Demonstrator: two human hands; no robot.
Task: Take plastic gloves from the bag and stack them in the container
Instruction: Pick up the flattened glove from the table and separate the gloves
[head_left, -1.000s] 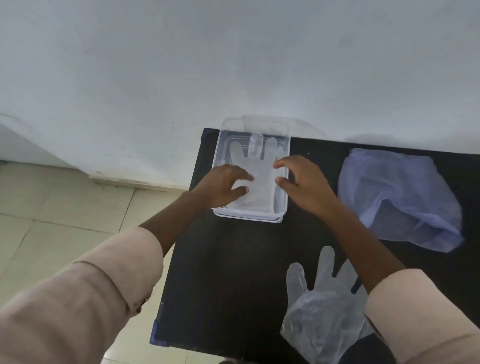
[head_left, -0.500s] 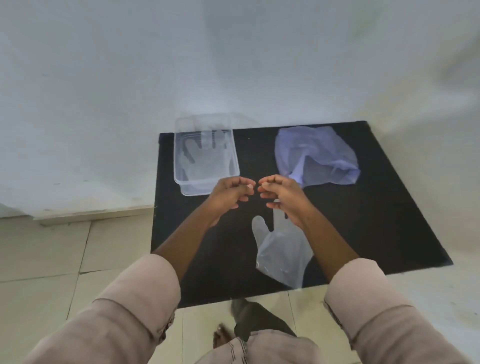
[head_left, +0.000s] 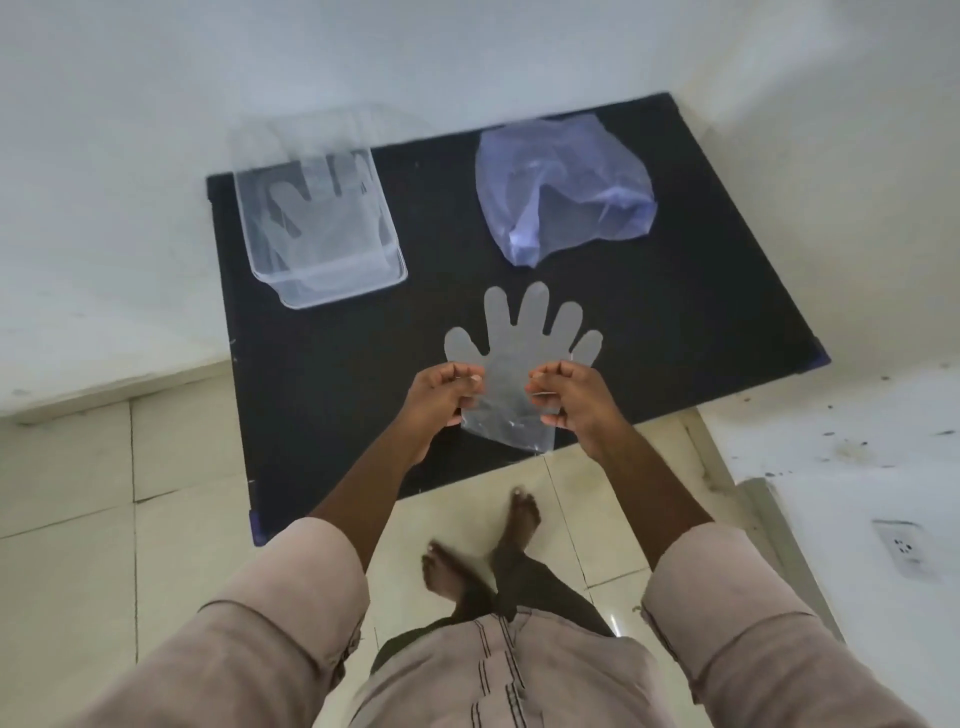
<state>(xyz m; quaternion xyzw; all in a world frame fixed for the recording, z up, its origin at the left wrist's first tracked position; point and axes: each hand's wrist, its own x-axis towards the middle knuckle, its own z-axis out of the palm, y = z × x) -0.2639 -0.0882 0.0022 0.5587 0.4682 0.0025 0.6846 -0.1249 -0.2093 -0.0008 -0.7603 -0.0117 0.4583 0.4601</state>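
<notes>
Clear glove (head_left: 522, 332), pale violet bag (head_left: 563, 182), black table (head_left: 701, 312).

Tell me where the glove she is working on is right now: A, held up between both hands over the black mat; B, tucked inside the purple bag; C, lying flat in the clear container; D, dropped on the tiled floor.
A: the left hand and right hand each pinch a side of the glove, its fingers pointing away above the black mat.
</notes>
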